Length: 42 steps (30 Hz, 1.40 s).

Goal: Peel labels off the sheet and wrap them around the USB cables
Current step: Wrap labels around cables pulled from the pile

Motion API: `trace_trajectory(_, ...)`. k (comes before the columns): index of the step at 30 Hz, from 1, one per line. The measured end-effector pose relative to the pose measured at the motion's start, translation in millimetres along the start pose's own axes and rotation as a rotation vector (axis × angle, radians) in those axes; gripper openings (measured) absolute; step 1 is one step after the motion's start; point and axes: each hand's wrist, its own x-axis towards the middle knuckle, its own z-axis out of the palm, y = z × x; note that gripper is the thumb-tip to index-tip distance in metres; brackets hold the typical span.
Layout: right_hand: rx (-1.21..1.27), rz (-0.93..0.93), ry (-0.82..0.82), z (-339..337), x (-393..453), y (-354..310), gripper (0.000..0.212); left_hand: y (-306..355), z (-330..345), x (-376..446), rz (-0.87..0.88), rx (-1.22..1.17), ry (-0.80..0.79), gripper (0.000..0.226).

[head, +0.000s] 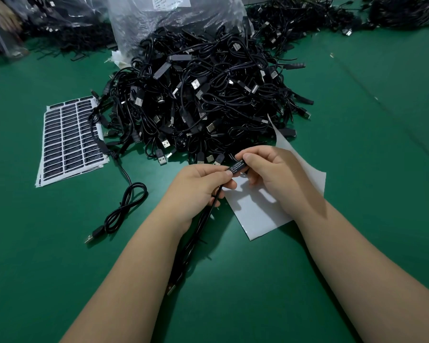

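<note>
So both hands were busy over the green counter (357, 144), a bit in from its near edge. The left hand (198, 186) was pinching a black USB cable (203, 221) between thumb and fingertips, with the rest of the cable trailing down under the wrist toward the near edge, where its silver plug (171, 289) lay on the green. The right hand (265, 169) had its thumb and fingers clamped on a small black label (237, 166) with white print, right where the cable met the left thumb, so label and cable were touching there. Couldn't tell how far round the cable the label actually went.

Under the right hand was a bare white backing sheet (258, 214), lying flat with one corner tucked in under the big pile of cables (203, 100). That pile sat in the middle of the counter, just beyond the hands, all tangled black leads and silver plugs. Behind it a clear plastic bag (174, 18) slumped toward the far edge.

Off toward the left edge there was a stack of label sheets (70, 142), full of rows of black labels, with a lead or two from the pile draped over its right side. One loose coiled cable (124, 206) lay alone near the left forearm, apart from the pile. More heaps of cables (307, 23) ran along the far edge.
</note>
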Motion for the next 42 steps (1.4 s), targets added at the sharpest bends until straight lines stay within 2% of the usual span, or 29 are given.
trace_trajectory(2,0.064,0.035,0.007,-0.8,-1.3,-2.5,0.022,-0.6,-0.8,0.2,0.007,-0.001,-0.006,0.019)
trace_trajectory(6,0.036,0.047,0.012,-2.5,-3.0,-3.6,0.017,-3.2,0.5,0.0,0.052,0.045,-0.027,0.032)
trace_trajectory(11,0.026,0.051,0.045,-3.1,-0.1,1.1,0.020,-5.2,4.1,-1.2,0.086,0.113,-0.017,0.022)
trace_trajectory(14,0.074,0.030,-0.021,-4.8,1.2,3.7,0.021,-3.8,2.4,-1.1,0.062,0.054,0.005,0.027)
trace_trajectory(16,0.127,0.014,-0.079,-6.8,2.0,5.7,0.025,-2.8,0.4,-1.4,0.050,0.025,0.020,0.021)
trace_trajectory(18,0.091,-0.008,-0.099,-7.7,2.8,9.0,0.027,-2.8,-0.8,-1.3,0.043,-0.002,0.028,0.014)
trace_trajectory(23,-0.024,-0.031,-0.082,-4.5,4.0,12.3,0.038,-2.4,-0.6,-4.7,0.071,0.027,0.027,0.018)
trace_trajectory(25,-0.002,-0.031,-0.093,-6.1,1.8,9.9,0.031,-2.3,0.4,-7.2,0.074,0.042,0.044,0.017)
trace_trajectory(27,0.063,-0.006,-0.075,-7.2,0.1,8.7,0.019,-1.0,0.4,-10.9,0.072,0.048,0.083,0.016)
trace_trajectory(29,0.151,0.049,-0.018,-6.2,0.3,7.2,0.018,4.4,-4.6,-15.7,0.070,0.028,0.155,0.017)
trace_trajectory(34,0.491,0.173,0.137,-11.3,5.5,3.2,0.027,30.1,-58.1,-20.4,0.175,0.268,0.553,0.021)
trace_trajectory(36,0.639,0.215,0.197,-15.5,8.3,3.9,0.029,36.9,-86.4,-21.2,0.163,0.314,0.669,0.023)
trace_trajectory(39,0.844,0.258,0.258,-18.9,13.0,4.5,0.031,40.5,-126.0,-25.0,0.041,0.344,0.705,0.022)
trace_trajectory(42,0.917,0.246,0.255,-20.7,15.8,6.6,0.030,34.3,-151.1,-28.0,-0.053,0.430,0.705,0.020)
